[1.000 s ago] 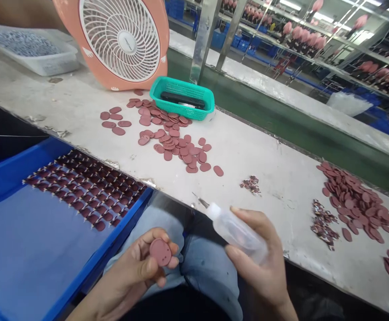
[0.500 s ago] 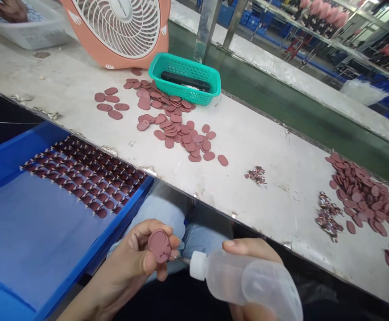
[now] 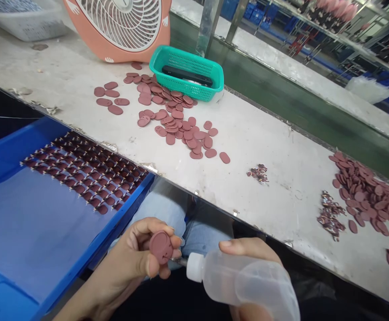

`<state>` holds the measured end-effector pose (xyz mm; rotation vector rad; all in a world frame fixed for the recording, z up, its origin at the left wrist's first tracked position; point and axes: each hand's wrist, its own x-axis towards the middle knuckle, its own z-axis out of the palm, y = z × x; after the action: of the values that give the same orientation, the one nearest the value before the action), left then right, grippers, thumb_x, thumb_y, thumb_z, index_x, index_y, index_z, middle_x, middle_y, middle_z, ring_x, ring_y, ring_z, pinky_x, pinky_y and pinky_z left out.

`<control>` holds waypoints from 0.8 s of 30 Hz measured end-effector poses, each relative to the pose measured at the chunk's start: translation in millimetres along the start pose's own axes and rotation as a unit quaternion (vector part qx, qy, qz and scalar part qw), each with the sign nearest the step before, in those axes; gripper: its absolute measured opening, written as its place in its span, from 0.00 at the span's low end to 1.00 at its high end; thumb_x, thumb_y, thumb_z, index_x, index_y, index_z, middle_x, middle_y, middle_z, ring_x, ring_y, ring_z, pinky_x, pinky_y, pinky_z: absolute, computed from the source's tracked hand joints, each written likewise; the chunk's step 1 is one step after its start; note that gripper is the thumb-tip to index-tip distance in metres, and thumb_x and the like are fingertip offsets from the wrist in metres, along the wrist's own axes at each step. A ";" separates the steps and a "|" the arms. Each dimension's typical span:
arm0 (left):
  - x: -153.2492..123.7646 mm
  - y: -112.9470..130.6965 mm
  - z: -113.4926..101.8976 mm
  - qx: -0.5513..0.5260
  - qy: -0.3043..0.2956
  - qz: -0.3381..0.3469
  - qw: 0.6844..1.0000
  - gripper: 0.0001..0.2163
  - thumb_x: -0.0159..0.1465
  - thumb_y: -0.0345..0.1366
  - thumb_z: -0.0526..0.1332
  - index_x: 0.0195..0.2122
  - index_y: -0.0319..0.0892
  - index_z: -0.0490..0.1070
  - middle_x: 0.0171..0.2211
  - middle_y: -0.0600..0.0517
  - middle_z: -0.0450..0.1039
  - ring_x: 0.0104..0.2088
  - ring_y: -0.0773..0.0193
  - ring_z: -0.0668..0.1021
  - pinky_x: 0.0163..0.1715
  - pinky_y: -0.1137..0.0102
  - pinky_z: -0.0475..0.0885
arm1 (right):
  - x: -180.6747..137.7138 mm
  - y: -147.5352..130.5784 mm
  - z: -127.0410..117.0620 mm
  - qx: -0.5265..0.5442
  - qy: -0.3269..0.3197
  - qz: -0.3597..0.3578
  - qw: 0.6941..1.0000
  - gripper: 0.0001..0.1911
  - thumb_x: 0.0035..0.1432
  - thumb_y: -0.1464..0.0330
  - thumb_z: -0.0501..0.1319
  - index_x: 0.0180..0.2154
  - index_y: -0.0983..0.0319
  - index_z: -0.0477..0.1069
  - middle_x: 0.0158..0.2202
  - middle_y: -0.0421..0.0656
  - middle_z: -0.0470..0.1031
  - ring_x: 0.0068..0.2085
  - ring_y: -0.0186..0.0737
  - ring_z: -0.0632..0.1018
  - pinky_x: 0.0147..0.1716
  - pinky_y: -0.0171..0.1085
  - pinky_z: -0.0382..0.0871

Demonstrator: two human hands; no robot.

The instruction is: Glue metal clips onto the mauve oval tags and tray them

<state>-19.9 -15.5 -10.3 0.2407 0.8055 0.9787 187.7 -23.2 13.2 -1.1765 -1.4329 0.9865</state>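
Hiding most of the right hand (image 3: pixel 253 248) behind the bottle (image 3: pixel 224 276); losing the tip of the nozzle (image 3: pixel 181 261) near the disc (image 3: pixel 161 246). Cutting off the fan (image 3: pixel 129 26) and white tub (image 3: pixel 27 29) at the upper edge. Blurring the pink bundles (image 3: pixel 338 10) in the background beyond telling.

Pale worktable (image 3: pixel 298 156), green belt-like strip (image 3: pixel 261 78), metal posts (image 3: pixel 210 26), blue crates (image 3: pixel 255 14)

The right hand (image 3: pixel 255 248) has swung the bottle (image 3: pixel 226 277) away from the table (image 3: pixel 275 147), bringing its nozzle (image 3: pixel 181 262) up to the disc (image 3: pixel 160 245).
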 end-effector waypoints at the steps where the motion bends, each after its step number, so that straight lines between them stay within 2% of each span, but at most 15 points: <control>1: -0.6 0.3 0.0 0.003 0.000 0.002 1.000 0.18 0.40 0.39 0.82 0.33 0.51 0.84 0.32 0.54 0.86 0.31 0.60 0.86 0.24 0.78 0.79 | 1.4 -1.9 -0.4 0.011 0.000 -0.011 1.000 0.13 0.67 0.54 0.60 0.47 0.51 0.76 0.32 0.41 0.82 0.21 0.41 0.76 0.20 0.39 0.71; 4: -1.6 0.2 0.0 0.006 0.002 0.010 1.000 0.18 0.40 0.40 0.82 0.33 0.50 0.84 0.31 0.53 0.86 0.31 0.60 0.86 0.23 0.79 0.78 | 4.6 -8.0 -0.2 0.026 0.001 -0.024 0.999 0.11 0.66 0.57 0.62 0.48 0.50 0.76 0.34 0.40 0.82 0.21 0.40 0.76 0.21 0.39 0.71; 9: -1.3 -0.9 -0.9 -0.004 0.033 -0.012 0.999 0.20 0.37 0.37 0.83 0.32 0.46 0.84 0.31 0.50 0.85 0.31 0.55 0.86 0.23 0.73 0.80 | 5.5 -14.4 0.0 0.027 0.000 -0.024 0.999 0.18 0.66 0.49 0.59 0.50 0.50 0.76 0.35 0.41 0.82 0.23 0.42 0.76 0.20 0.41 0.66; 12: -0.9 -1.0 -1.4 -0.009 0.039 -0.013 0.999 0.21 0.36 0.36 0.84 0.32 0.44 0.83 0.30 0.49 0.84 0.30 0.54 0.85 0.23 0.72 0.80 | 5.5 -16.2 -5.0 0.021 -0.012 -0.013 1.000 0.17 0.67 0.50 0.58 0.49 0.49 0.76 0.33 0.41 0.81 0.22 0.43 0.75 0.20 0.41 0.65; 16: -1.3 0.4 1.5 -0.019 0.028 -0.006 0.999 0.20 0.36 0.37 0.84 0.32 0.46 0.83 0.30 0.50 0.84 0.30 0.57 0.85 0.22 0.73 0.79 | 5.2 -16.2 -11.9 0.007 -0.034 -0.011 0.999 0.23 0.65 0.44 0.56 0.52 0.48 0.75 0.27 0.42 0.78 0.20 0.43 0.72 0.17 0.41 0.63; 21: -2.5 2.0 3.7 -0.014 0.032 -0.005 0.999 0.21 0.35 0.37 0.84 0.31 0.45 0.83 0.29 0.50 0.83 0.28 0.58 0.84 0.22 0.73 0.79 | 6.9 -12.3 -6.6 0.031 -0.016 -0.009 0.999 0.11 0.69 0.57 0.58 0.49 0.48 0.74 0.27 0.40 0.78 0.19 0.40 0.71 0.15 0.38 0.62; 24: -2.6 2.2 2.7 -0.007 0.039 -0.005 0.999 0.21 0.34 0.38 0.84 0.31 0.46 0.83 0.29 0.50 0.84 0.28 0.58 0.84 0.23 0.72 0.79 | 9.2 -11.1 -1.6 0.041 -0.026 -0.035 0.998 0.18 0.67 0.51 0.58 0.51 0.51 0.73 0.24 0.39 0.73 0.16 0.37 0.66 0.14 0.38 0.59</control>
<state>-20.2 -16.0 -6.0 0.1881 0.8695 0.9892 187.1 -16.4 25.9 -1.0412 -1.4512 1.0244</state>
